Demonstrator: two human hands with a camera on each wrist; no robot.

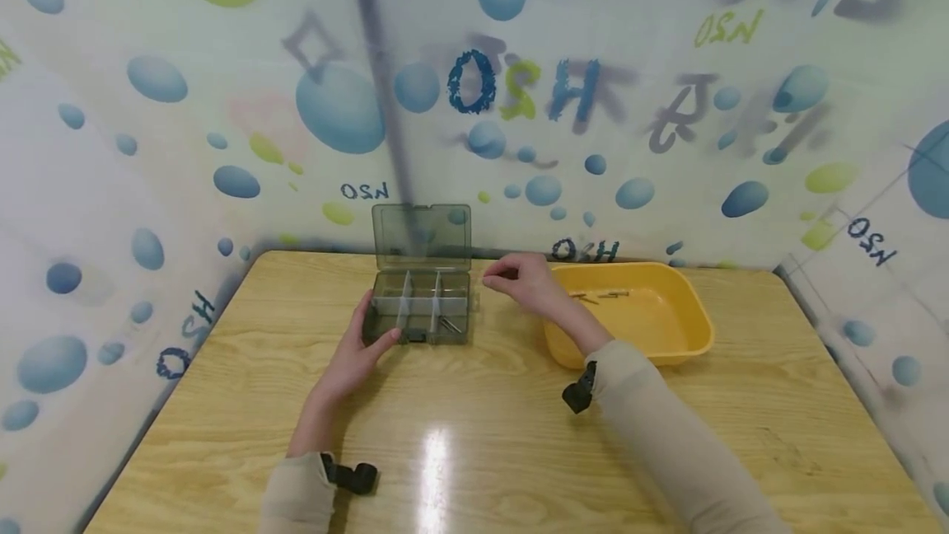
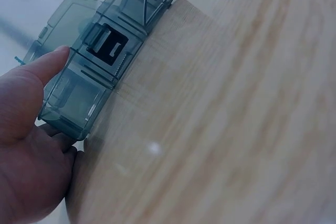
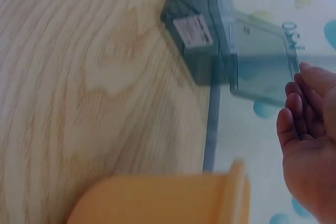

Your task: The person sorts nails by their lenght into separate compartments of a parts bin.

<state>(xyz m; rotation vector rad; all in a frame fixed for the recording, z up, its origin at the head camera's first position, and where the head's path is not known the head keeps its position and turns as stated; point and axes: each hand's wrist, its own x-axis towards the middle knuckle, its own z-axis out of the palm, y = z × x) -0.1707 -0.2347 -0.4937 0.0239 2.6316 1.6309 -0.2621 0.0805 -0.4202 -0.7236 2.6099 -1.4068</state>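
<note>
A clear grey compartment box point(image 1: 418, 342) stands on the table with its lid point(image 1: 423, 237) raised at the back. My left hand point(image 1: 354, 359) grips its left side, thumb on the front rim near the black latch point(image 2: 109, 45) and fingers round the end wall. Slim metal pieces that look like screws point(image 1: 449, 325) lie in the front right compartment. My right hand point(image 1: 528, 280) hovers just right of the box, fingers curled and thumb close to the index fingertip; I cannot tell whether something small is pinched there.
A yellow tray point(image 1: 693, 316) sits to the right, under my right forearm. Inside it lie several small screw-like pieces point(image 1: 614, 294). A patterned curtain point(image 1: 519, 171) stands directly behind the wooden table point(image 1: 504, 435). The box bears a white label point(image 3: 192, 31) on its right end.
</note>
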